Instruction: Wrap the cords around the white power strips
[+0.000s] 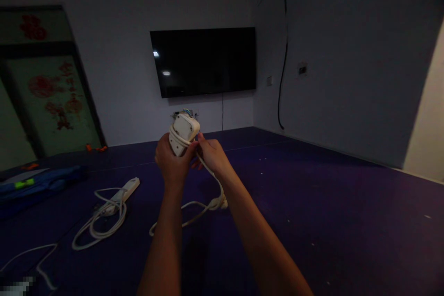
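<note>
White power strip (183, 128) is held up in both hands above the purple floor (312, 203), well in from its edges, probably so that its wrapped end sits in plain sight. The left hand (172, 159) is closed around the lower part of the body, thumb across the near side; this firm hold seems meant to steady it. The right hand (210, 151) makes a narrow pinch at the cord (179, 138) beside the strip, likely to control where the winding lies. Turns of cord circle the body, and a free length runs down past the right wrist towards a plug (218, 202) and a loop near the floor; whether the plug rests there, I cannot tell.

Towards the floor's left edge lies a second power strip (131, 188), its own cable (99, 237) in loose coils beside and over it, untouched by either hand. Blue fabric (58, 179) lies nearer the far left corner. Beyond the floor's far edge, a television (208, 62) hangs on the wall.
</note>
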A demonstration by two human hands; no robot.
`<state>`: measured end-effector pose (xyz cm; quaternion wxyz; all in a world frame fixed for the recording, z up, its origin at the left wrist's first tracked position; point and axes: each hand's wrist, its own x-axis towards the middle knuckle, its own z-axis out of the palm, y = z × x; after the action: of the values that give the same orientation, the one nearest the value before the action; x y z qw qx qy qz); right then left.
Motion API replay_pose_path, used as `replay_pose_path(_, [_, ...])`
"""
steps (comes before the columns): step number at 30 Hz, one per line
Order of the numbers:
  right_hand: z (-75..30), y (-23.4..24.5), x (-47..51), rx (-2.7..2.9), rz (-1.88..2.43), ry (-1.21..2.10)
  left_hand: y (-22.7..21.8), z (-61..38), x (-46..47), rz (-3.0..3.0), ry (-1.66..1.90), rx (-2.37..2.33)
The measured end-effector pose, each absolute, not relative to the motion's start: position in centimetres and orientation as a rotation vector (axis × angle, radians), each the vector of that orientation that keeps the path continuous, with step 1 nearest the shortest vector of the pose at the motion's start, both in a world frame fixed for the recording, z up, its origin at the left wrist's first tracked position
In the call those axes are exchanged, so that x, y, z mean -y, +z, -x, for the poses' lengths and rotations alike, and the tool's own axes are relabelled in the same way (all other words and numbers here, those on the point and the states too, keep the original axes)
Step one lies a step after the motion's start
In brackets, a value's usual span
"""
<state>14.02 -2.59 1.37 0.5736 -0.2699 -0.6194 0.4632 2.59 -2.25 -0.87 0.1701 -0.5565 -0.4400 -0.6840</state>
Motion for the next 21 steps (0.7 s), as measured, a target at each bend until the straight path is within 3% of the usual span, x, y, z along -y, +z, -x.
replay_pose_path(6, [-14.2, 1.2, 2.0, 1.418, 0.678, 1.154, -0.8, -3.5, 2.9, 1.337, -1.866, 1.372])
replay_pose_path(16, [-14.2, 1.2, 3.3, 1.585, 0.767, 0.701, -0.6, -4.2, 3.3, 1.169, -1.768, 1.500])
replay_pose_path(21, [-14.5, 1.4, 3.4, 1.557, 0.757, 0.774, -0.4, -4.4, 3.5, 1.225, -1.682, 1.522])
